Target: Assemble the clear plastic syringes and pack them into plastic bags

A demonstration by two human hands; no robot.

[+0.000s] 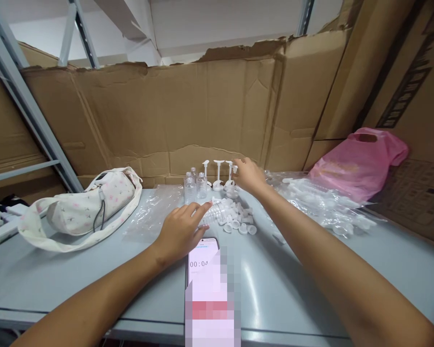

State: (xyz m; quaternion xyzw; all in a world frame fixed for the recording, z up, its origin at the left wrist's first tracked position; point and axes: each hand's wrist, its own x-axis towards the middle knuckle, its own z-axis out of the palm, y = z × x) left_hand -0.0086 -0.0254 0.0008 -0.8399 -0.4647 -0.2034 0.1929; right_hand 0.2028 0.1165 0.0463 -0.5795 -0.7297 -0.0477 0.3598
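My left hand (184, 226) is closed on one end of a clear ribbed plastic bottle (216, 212), which lies sideways between thumb and fingers. Beside it spreads a pile of small white plastic caps (240, 212). Farther back, my right hand (250, 174) has its fingers bent around the top of a white T-shaped pump (235, 169), partly hidden by the fingers. More white pumps (219, 173) of this kind stand upright on round bases to its left. Several clear bottles (190, 189) stand upright beside them.
A phone (204, 260) showing a timer lies in front. Clear plastic bags (152, 207) lie left of the bottles. A patterned cloth bag (90, 207) sits at left. A filled clear bag (318, 202) and pink bag (358, 164) are at right. Cardboard (188, 115) walls the back.
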